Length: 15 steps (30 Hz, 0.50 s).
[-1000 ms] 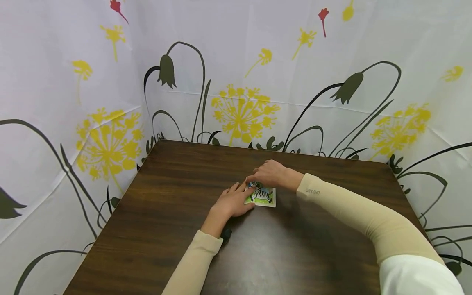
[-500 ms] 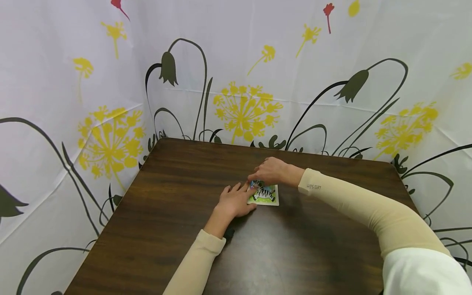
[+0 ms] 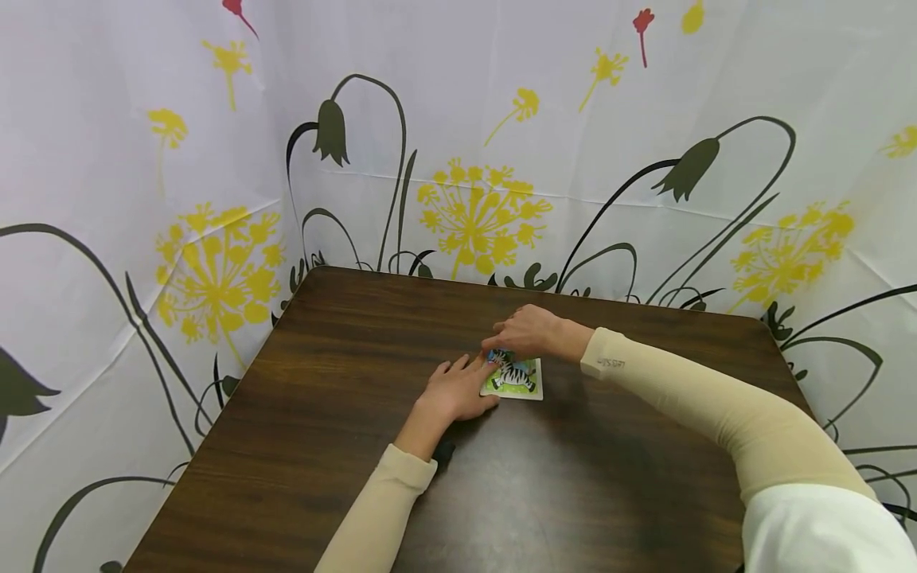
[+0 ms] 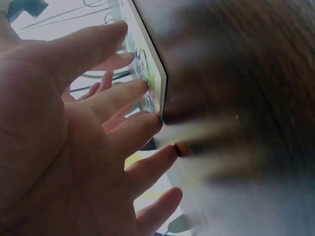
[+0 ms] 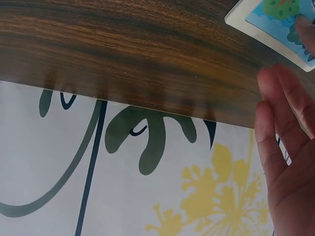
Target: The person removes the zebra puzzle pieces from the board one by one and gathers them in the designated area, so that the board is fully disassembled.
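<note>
A small square zebra picture puzzle (image 3: 517, 382) with a pale frame lies flat on the dark wooden table (image 3: 344, 342). My left hand (image 3: 457, 391) rests along its left side, fingers spread; in the left wrist view the fingertips (image 4: 153, 123) reach the puzzle's corner and picture face. From the far side my right hand (image 3: 528, 330) reaches over the upper left corner, its fingertips at the picture and close to the left fingers. The right wrist view shows the right hand (image 5: 288, 162) with extended fingers beside the pale frame (image 5: 237, 18), and one fingertip on the picture.
A white curtain (image 3: 444, 95) with yellow and dark green flower prints hangs behind the table and along its left side. A small black object (image 3: 444, 455) shows beneath the left wrist. The table's far edge lies beyond the right hand.
The head view has shifted slightly, moving the whole scene a little right. Both hands stay at the puzzle in nearly the same poses.
</note>
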Available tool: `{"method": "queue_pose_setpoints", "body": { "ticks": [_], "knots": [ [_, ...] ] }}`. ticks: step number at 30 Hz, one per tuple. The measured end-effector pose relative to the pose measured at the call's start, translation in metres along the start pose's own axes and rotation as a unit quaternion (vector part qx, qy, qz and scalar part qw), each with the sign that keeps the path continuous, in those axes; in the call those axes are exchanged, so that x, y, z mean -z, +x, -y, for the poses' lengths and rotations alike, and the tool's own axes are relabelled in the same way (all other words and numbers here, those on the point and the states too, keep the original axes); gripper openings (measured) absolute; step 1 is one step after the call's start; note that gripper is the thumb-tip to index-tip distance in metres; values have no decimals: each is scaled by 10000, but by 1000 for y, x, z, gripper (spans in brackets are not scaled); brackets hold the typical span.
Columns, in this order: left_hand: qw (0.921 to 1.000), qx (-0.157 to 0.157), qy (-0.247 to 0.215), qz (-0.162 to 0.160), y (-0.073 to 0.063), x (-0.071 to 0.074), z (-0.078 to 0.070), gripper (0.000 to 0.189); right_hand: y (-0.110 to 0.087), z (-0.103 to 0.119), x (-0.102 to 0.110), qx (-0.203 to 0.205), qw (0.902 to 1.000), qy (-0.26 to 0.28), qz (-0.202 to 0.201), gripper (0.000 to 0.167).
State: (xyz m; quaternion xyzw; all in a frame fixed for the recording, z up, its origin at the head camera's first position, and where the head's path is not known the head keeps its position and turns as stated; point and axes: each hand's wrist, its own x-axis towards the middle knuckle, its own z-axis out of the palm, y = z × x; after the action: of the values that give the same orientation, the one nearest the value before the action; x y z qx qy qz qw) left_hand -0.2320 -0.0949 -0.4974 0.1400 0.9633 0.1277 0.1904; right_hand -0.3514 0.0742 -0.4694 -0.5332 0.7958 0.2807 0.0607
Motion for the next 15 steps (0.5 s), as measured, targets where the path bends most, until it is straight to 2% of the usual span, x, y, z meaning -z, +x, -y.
{"method": "queue_pose_setpoints", "body": {
  "ticks": [4,15],
  "knots": [
    [9997,39,-232,-77,0,0,0,68,-2,1,-1,-24,10000,34,-57,57],
    [9999,117,-51,-66,1,-1,0,70,-5,1,-1,-78,9998,103,-159,54]
  ]
}}
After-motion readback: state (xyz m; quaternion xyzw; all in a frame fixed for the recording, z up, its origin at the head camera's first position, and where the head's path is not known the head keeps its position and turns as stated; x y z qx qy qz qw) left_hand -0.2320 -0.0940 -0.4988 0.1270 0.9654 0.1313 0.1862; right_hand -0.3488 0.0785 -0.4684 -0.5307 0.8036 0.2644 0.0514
